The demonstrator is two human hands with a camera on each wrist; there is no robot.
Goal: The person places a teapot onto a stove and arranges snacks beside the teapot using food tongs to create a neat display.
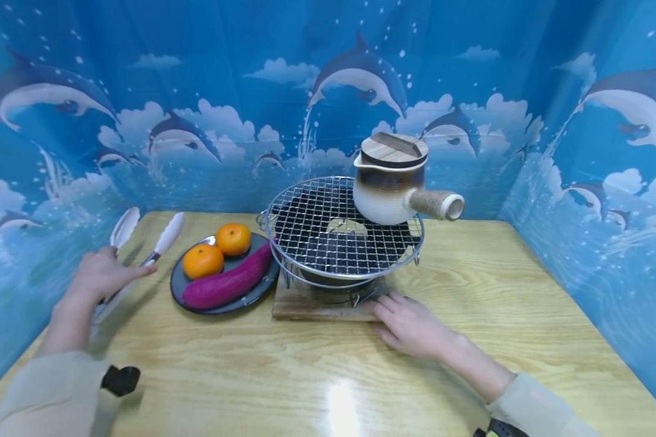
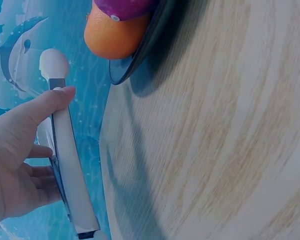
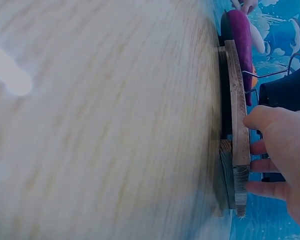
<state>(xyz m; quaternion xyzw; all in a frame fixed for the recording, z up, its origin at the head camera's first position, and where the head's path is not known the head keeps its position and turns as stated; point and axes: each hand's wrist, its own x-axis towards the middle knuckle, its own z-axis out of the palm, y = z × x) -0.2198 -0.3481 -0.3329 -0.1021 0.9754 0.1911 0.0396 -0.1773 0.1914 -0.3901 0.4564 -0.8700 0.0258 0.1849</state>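
Observation:
My left hand (image 1: 98, 274) holds a pair of tongs (image 2: 72, 165) with white tips, their arms spread apart. In the left wrist view its thumb lies along one arm of the tongs. Beside it is a dark plate (image 1: 256, 298) bearing a purple eggplant (image 1: 226, 285) and two oranges (image 1: 203, 261). My right hand (image 1: 412, 325) touches the front right corner of a wooden board (image 1: 317, 311), fingertips at its edge in the right wrist view. On that board stands a round tabletop grill with a wire mesh (image 1: 328, 243). A side-handled teapot (image 1: 382, 194) with a wooden lid rests on the mesh.
The teapot's wrapped handle (image 1: 436, 204) juts right, past the mesh rim. A light wooden table (image 1: 208, 376) lies beneath everything. Blue dolphin-print curtains (image 1: 224, 79) stand around its back and sides.

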